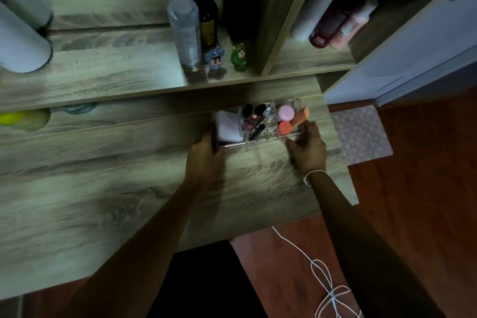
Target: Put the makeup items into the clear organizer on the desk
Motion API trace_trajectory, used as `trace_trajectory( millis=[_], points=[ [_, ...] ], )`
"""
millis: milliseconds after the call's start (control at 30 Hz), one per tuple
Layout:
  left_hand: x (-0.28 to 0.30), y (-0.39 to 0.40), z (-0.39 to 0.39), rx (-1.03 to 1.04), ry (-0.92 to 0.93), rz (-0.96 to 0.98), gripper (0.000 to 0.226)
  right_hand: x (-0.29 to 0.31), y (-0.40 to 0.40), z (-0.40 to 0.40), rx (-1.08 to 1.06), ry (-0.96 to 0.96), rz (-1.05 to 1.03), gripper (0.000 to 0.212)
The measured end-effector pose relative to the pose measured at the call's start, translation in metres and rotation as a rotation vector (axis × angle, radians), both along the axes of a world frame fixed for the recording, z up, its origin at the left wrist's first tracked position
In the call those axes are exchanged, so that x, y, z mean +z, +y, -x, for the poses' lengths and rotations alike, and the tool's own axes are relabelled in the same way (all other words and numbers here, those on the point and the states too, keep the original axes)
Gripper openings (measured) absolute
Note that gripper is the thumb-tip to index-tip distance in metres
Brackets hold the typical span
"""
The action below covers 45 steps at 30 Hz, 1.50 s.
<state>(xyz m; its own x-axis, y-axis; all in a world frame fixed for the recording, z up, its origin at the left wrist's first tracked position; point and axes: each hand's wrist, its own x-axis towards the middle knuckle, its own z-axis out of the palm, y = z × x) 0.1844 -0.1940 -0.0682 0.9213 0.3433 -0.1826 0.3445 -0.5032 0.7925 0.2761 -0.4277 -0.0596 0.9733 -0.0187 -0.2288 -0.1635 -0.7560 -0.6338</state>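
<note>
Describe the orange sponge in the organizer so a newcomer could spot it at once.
Find the clear organizer on the wooden desk, held between both hands. In its right-end compartment, by the right hand, the orange sponge lies tilted, long and tapered, unlike the round pink and coral pieces beside it.

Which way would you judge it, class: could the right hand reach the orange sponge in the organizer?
Probably yes: the right hand grips the clear organizer right beside the orange sponge, which lies uncovered.
</note>
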Motion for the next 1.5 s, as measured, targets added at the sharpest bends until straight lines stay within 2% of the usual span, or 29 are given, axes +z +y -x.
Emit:
trace_trajectory(
  millis=[233, 433, 767, 1033, 1200, 1300, 1500],
  points=[
    [-0.002, -0.003, -0.005, -0.057, 0.018, 0.018, 0.042, 0.000, -0.005, -0.007, 0.009, 0.003, 0.002, 0.066],
    [0.000, -0.004, -0.013, -0.083, 0.000, 0.005, 0.043, 0.000, -0.008, -0.010, 0.001, -0.013, -0.018, 0.065],
    [-0.007, -0.009, -0.020, -0.059, 0.002, 0.017, 0.051, 0.001, -0.012, -0.017, -0.001, -0.006, 0.016, 0.063],
    [-0.008, -0.008, -0.022, -0.067, 0.010, 0.033, 0.056, 0.000, -0.012, -0.021, 0.014, -0.008, 0.009, 0.069],
    [-0.003, -0.008, -0.013, -0.103, 0.051, 0.094, 0.060, 0.000, -0.002, -0.005, -0.103, -0.064, -0.088, 0.074],
    [0.002, -0.008, -0.001, -0.111, 0.047, 0.029, 0.055, 0.000, 0.007, 0.015, -0.197, -0.074, -0.091, 0.072],
    [0.004, -0.004, 0.018, -0.209, 0.073, -0.174, 0.059, -0.007, 0.018, 0.045, -0.187, -0.075, 0.005, 0.075]
  ],
)
